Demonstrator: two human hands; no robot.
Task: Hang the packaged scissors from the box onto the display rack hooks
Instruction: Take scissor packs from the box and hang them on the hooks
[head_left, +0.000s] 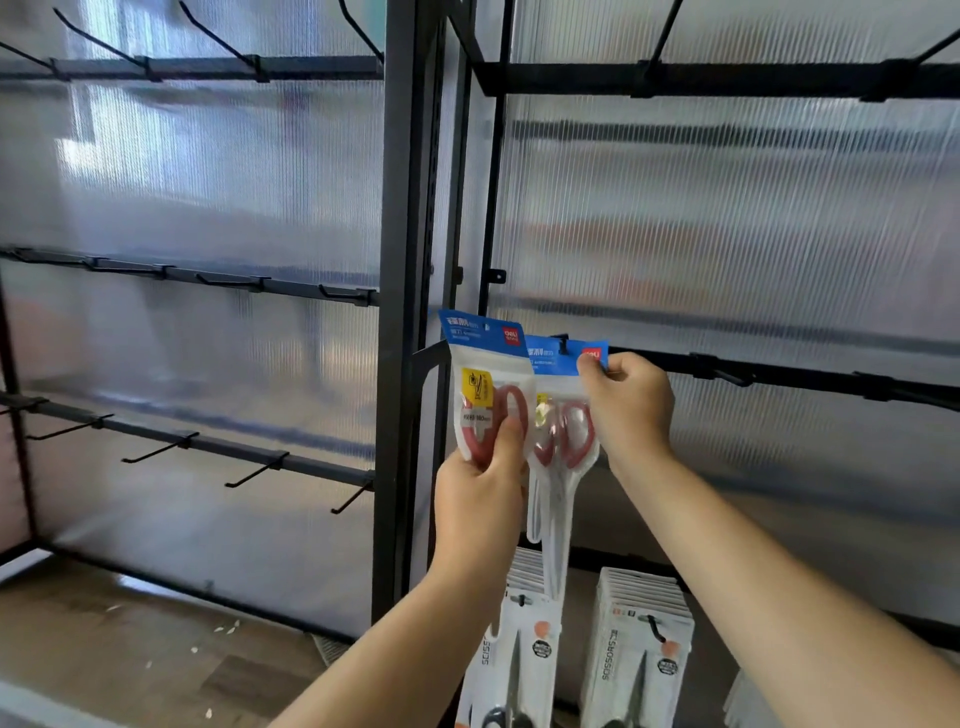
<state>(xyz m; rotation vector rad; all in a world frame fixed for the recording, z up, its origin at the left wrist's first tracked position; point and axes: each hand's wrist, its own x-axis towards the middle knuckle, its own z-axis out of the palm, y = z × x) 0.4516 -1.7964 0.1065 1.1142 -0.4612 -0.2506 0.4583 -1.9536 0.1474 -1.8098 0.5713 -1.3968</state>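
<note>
My left hand (480, 493) grips a pack of red-handled scissors (485, 374) with a blue header, held upright in front of the rack's centre post. My right hand (626, 410) pinches the top right corner of a second, like pack (558, 415). The blue header of that pack sits at a black hook (562, 343) on the right rack's middle bar; the hook tip shows through its hang hole. The box is not in view.
Below hang two rows of white scissor packs (641, 654) on lower hooks. More bare hooks (727, 371) stand to the right on the same bar. The left rack (208, 447) carries several bare hooks on three bars. A black upright post (400, 260) divides the racks.
</note>
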